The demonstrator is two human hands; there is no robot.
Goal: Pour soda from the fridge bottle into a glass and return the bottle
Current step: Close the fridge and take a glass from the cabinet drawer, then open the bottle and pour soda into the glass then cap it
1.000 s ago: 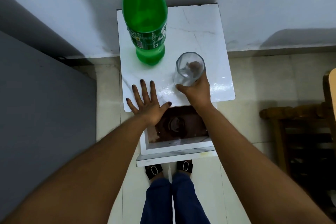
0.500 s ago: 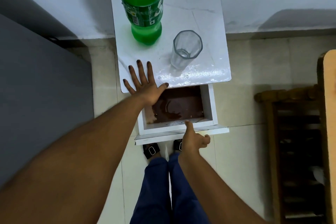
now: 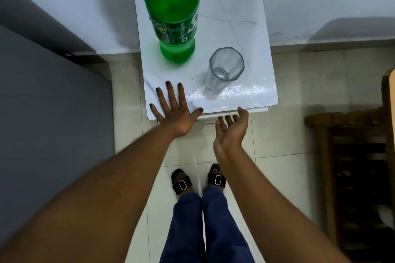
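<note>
A tall green soda bottle [image 3: 174,17] stands upright at the back left of the small white marble-topped table [image 3: 245,28]. An empty clear glass [image 3: 224,70] stands upright to its right, nearer the front. My left hand [image 3: 173,109] lies flat with fingers spread on the table's front left corner. My right hand [image 3: 232,128] is palm up with its fingers against the front of the drawer [image 3: 252,110] just under the tabletop, holding nothing. The drawer sits pushed in, only its white front edge showing.
A grey surface [image 3: 49,124] fills the left side. A dark wooden rack [image 3: 359,166] stands on the right. The white wall runs behind the table. My feet in black sandals [image 3: 198,179] stand on the pale tiled floor in front of the table.
The right hand let go of the glass, dropped to the open drawer's front and pushed it in under the tabletop. The left hand stayed flat on the table.
</note>
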